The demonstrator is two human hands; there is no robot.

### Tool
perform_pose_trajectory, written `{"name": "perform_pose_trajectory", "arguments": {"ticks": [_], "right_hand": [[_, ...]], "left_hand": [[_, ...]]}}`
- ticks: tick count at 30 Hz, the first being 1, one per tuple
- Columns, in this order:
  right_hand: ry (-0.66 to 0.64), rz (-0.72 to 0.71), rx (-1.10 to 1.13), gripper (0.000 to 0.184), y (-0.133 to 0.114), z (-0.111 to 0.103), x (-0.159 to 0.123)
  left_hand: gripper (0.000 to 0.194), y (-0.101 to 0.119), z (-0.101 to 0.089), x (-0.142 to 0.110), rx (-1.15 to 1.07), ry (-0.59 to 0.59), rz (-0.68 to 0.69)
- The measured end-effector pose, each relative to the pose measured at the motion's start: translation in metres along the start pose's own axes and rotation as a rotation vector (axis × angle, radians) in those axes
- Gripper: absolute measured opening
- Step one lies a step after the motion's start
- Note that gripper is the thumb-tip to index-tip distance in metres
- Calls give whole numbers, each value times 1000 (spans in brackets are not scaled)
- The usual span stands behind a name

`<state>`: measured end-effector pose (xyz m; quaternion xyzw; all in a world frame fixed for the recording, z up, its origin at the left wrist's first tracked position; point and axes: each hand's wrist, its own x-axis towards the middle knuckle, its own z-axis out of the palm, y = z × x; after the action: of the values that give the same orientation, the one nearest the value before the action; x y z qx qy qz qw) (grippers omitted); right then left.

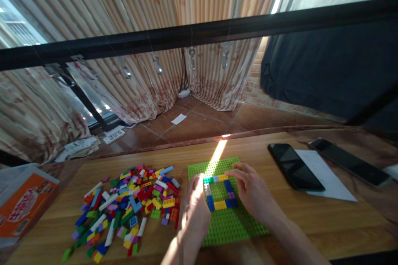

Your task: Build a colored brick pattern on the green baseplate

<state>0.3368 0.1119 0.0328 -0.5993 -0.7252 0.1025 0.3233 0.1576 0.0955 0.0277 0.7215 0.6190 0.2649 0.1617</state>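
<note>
A green baseplate (228,225) lies on the wooden table (326,215) in front of me. On it stands a small square ring of bricks (220,192) in blue, yellow, teal and white. My left hand (194,209) rests at the ring's left side, fingers curled against the white and blue bricks. My right hand (253,192) sits at the ring's right side, fingers bent, fingertips touching the top right corner near a yellow brick. Whether either hand pinches a loose brick is hidden.
A heap of loose coloured bricks (127,207) spreads left of the baseplate. An orange box (23,205) lies at the far left edge. Two black phones (294,166) (350,161) and a white sheet (323,178) lie right. A black bar (199,33) crosses above; curtains hang behind.
</note>
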Motion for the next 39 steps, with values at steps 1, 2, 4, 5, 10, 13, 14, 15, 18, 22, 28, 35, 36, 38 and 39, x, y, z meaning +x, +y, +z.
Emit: {"name": "perform_pose_trajectory", "arguments": {"ticks": [1,2,4,5,10,13,14,15,18,22,28,35,36,38,39], "right_hand": [[-2,-2,1,38,0,0,0],[-4,-3,2,38,0,0,0],[-6,-3,7,38,0,1,0],[-7,-2,7,39,0,1,0],[-8,3,7,39,0,2,0],[-11,1,12,39,1,3,0],[-13,-1,12,38,1,3,0],[-15,-1,12,38,1,3,0],[-20,3,11,38,0,2,0],[-26,10,12,39,-1,0,0],[-33,8,11,38,1,2,-1],[-61,16,12,40,-1,1,0],[-61,17,12,39,-2,0,0],[-47,20,13,39,-2,0,0],[-40,21,13,39,-3,0,0]], "left_hand": [[39,2,-3,0,1,-24,-1],[37,4,-5,1,1,-44,-2],[35,5,-7,2,-4,-70,7],[35,6,-8,3,-4,-71,16],[36,4,-5,3,-1,-29,33],[35,4,-3,3,-17,-26,36],[34,4,-3,3,-19,-25,36],[34,4,-3,3,-22,-21,35],[34,4,-4,3,-40,-14,41],[33,3,-3,2,-48,10,37],[48,-3,3,1,-28,53,25],[67,-1,7,-4,4,-129,-41],[69,-1,8,-5,7,-152,-46],[72,0,9,-6,11,-190,-45],[72,0,9,-6,17,-198,-43]]}}
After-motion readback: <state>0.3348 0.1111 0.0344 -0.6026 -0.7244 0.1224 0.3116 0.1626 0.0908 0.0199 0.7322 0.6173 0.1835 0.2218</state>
